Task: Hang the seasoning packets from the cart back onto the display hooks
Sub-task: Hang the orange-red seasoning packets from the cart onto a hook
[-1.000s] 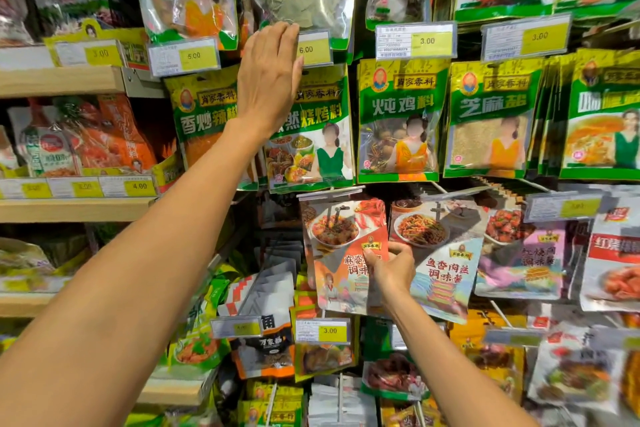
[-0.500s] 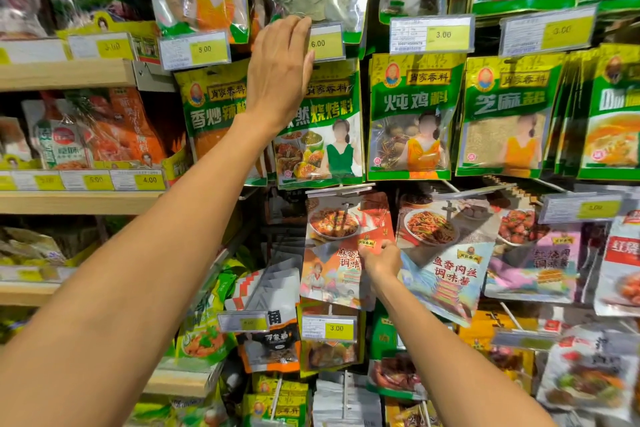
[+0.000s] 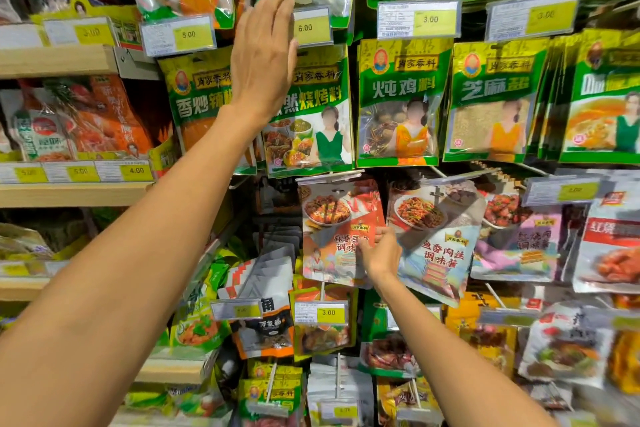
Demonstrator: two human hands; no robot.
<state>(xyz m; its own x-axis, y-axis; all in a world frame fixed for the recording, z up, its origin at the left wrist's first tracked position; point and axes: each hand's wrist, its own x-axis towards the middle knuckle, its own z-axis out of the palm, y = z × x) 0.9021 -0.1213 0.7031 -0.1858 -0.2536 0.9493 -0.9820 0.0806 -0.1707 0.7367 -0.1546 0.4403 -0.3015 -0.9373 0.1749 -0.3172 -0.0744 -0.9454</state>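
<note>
Shelves of hanging seasoning packets fill your view. Your left hand (image 3: 263, 55) stays flat and open at 11 o'clock; your right hand (image 3: 379, 251), slightly risen, pinches the red packet (image 3: 341, 229).

yellow price tag (image 3: 305, 28) reads 6.00; its neighbour (image 3: 188, 35) 5.00; two tags (image 3: 430, 19) further right 3.00; shelf tag (image 3: 136, 170) 4.00; lower tag (image 3: 328, 312) 3.00; green packet (image 3: 401, 87) reads 炖鸡料, under the brand 肖家香料.

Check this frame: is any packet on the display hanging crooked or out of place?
Yes. The blue-and-white sauce packet, right of the right hand, hangs clearly tilted. The orange packet pinched in that hand also sits slightly askew. The green packets above hang straight.
</note>
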